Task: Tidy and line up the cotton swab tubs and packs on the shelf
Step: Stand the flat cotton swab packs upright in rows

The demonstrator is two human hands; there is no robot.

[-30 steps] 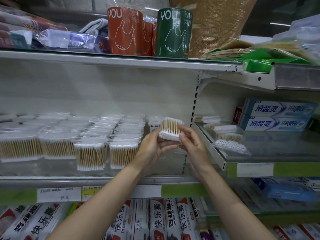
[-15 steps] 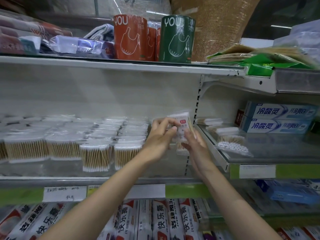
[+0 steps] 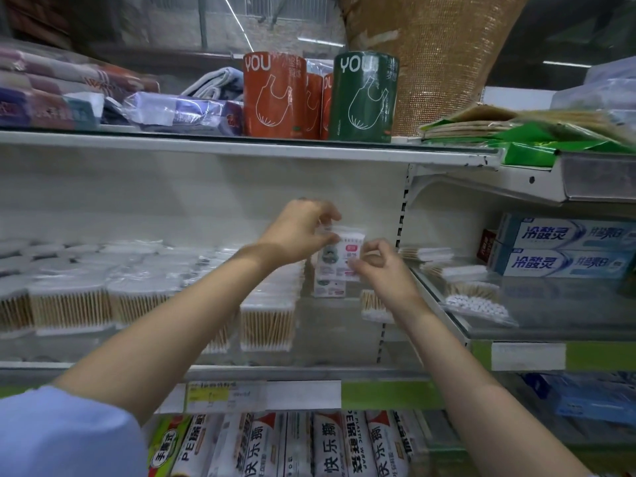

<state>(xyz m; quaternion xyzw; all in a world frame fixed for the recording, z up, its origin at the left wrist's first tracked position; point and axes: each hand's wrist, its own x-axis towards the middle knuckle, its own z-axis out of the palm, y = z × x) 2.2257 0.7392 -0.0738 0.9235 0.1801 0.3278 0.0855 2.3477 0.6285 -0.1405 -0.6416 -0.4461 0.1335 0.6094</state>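
swab pack (image 3: 342,256) | upright (label facing out) | above swab rows (image 3: 137,297)

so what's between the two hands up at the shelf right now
In the head view, a labelled cotton swab pack sits between them: the left hand grips its top left edge and the right hand pinches its lower right corner.

White swab pack (image 3: 340,256), pink label; orange roll (image 3: 273,94); green roll (image 3: 363,96)

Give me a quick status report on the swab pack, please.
Both hands on labelled swab pack: left hand grips top, right hand pinches its side. Held upright above another pack. Nothing blocking.
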